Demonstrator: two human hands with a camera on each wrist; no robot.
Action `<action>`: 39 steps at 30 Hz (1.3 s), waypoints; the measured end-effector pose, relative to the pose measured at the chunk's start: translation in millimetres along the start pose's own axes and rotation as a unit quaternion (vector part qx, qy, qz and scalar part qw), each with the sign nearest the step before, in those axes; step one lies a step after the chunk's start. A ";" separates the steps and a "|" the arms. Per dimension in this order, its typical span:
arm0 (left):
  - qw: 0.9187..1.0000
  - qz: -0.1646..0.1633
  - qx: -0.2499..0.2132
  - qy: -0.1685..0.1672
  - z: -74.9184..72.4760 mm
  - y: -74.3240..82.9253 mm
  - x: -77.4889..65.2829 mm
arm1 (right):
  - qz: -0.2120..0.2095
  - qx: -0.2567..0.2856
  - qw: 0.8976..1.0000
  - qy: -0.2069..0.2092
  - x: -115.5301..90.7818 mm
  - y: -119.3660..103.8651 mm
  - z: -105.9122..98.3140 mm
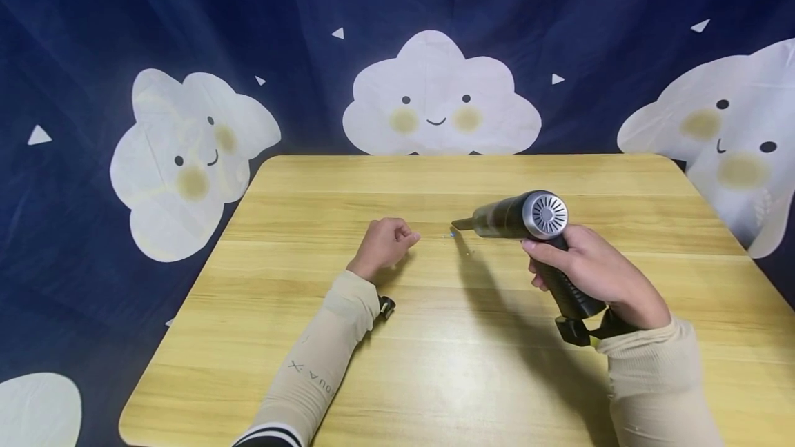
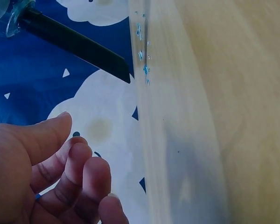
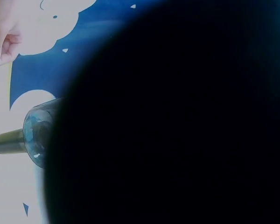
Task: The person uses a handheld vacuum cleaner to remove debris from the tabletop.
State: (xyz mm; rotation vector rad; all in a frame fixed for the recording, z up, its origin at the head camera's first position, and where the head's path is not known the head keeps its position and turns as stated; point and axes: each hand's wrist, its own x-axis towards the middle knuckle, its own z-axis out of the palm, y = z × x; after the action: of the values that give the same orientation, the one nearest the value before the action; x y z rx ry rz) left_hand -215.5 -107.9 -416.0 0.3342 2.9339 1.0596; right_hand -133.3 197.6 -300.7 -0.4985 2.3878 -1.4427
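My right hand (image 1: 599, 269) grips the black handle of a handheld vacuum (image 1: 506, 218), its thumb along the silver-rimmed vent end. The vacuum's slanted black nozzle (image 2: 79, 46) points left and down, its tip close to tiny shiny blue scraps (image 2: 146, 70) on the tabletop. Whether the tip touches the wood I cannot tell. Left of the scraps, my left hand (image 1: 385, 245) hovers over the table with loosely curled fingers and holds nothing. In the right wrist view, the vacuum's clear dust cup (image 3: 36, 135) shows bluish bits inside; a dark, close shape hides the rest.
The wooden table (image 1: 279, 205) has rounded corners and spreads out under both arms. Behind it hangs a dark blue curtain (image 1: 298, 88) with smiling clouds and white triangles. Dark wrist mounts (image 1: 573, 331) sit by both sleeve cuffs. A long vacuum shadow crosses the wood.
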 end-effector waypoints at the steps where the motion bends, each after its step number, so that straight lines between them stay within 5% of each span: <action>1: 1.000 -0.001 0.001 -0.001 0.0 0.0 0.1 | 0.002 0.002 1.000 0.000 -0.1 -0.3 0.0; 39: 1.000 -0.007 0.004 -0.008 0.0 1.3 0.0 | 0.005 -0.006 1.000 -0.002 0.9 -0.4 4.1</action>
State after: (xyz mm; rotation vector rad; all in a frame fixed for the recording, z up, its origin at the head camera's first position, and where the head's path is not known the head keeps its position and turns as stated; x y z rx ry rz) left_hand -215.2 -106.9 -415.1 0.3211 2.9235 1.0389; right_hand -132.2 193.8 -302.2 -0.4926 2.3943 -1.4220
